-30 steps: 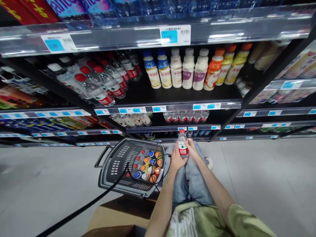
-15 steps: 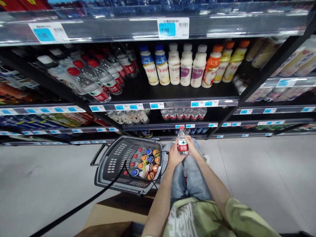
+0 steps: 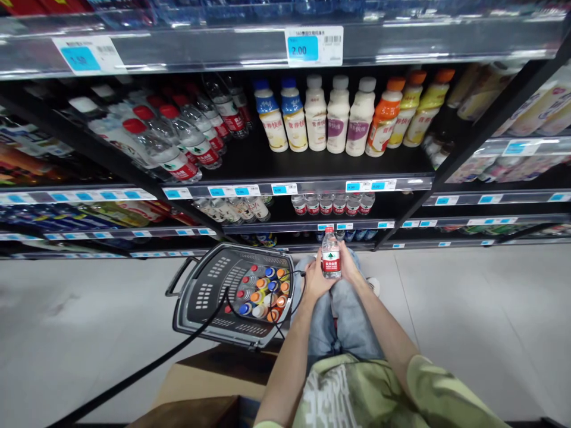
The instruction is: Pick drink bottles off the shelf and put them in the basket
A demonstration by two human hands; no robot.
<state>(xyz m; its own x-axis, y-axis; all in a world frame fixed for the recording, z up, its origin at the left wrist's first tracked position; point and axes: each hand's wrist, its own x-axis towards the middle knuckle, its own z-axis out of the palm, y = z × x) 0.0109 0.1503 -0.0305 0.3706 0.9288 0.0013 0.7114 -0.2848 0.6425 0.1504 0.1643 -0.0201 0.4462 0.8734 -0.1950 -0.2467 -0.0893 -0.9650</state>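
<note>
We're in a shop aisle here: dark shelves (image 3: 312, 172) packed with rows of bottled drinks (image 3: 339, 116), blue price tags (image 3: 313, 46) along every edge, and a shopping basket (image 3: 209, 291) on the floor.

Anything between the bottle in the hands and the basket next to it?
Nothing visible. The left hand and right hand hold the bottle upright; the basket stands just to its left, top open. A black cord lies across the basket's opening.
</note>
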